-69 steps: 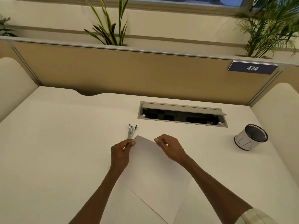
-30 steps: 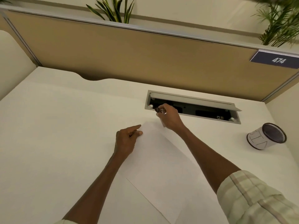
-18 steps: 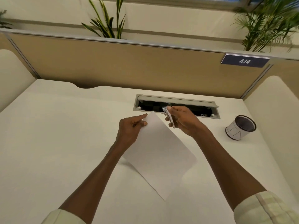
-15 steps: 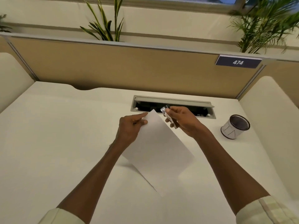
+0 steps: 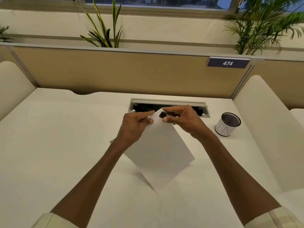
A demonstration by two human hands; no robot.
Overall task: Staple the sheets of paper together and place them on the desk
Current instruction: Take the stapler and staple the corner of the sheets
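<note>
White sheets of paper (image 5: 158, 150) are held tilted above the white desk (image 5: 57, 145), their lower corner near the desk surface. My left hand (image 5: 134, 124) pinches the sheets just left of their top corner. My right hand (image 5: 181, 120) grips a small stapler (image 5: 163, 114) whose dark jaw sits over that top corner. Most of the stapler is hidden inside my fingers.
An open cable tray (image 5: 169, 102) is set into the desk just behind my hands. A mesh pen cup (image 5: 227, 124) stands at the right. A tan partition (image 5: 115, 71) with a "474" label (image 5: 227, 63) closes off the back; padded side panels flank the desk.
My right hand picked the stapler up from the desk and brought it to the sheets' top corner. My left hand lifted the sheets off the desk.
</note>
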